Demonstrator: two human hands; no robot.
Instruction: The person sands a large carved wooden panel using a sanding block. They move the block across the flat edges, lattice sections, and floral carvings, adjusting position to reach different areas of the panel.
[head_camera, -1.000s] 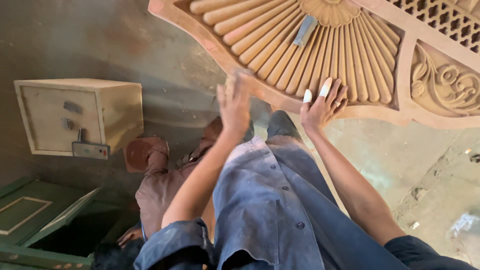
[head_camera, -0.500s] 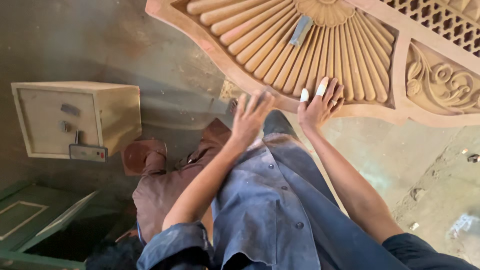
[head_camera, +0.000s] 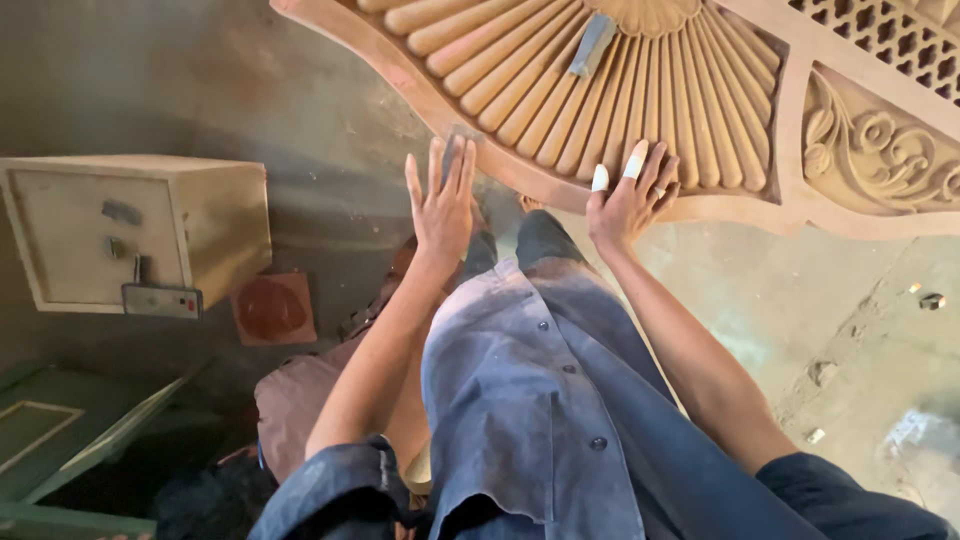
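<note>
On carved wooden panel (head_camera: 690, 110) edge | right hand (head_camera: 628, 205) flat, fingers spread | left hand (head_camera: 441, 205) open beside it

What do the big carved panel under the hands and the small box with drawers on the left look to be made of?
Carved panel: apparently bare, unfinished wood; pale tan, matte, with crisp fluted rays and a scrollwork relief, no sheen of varnish. The right hand rests on its edge; the left hand is beside it.
Box: probably raw wood or board too; same pale, dull colour, flat square faces, small dark fittings that may be metal.
</note>
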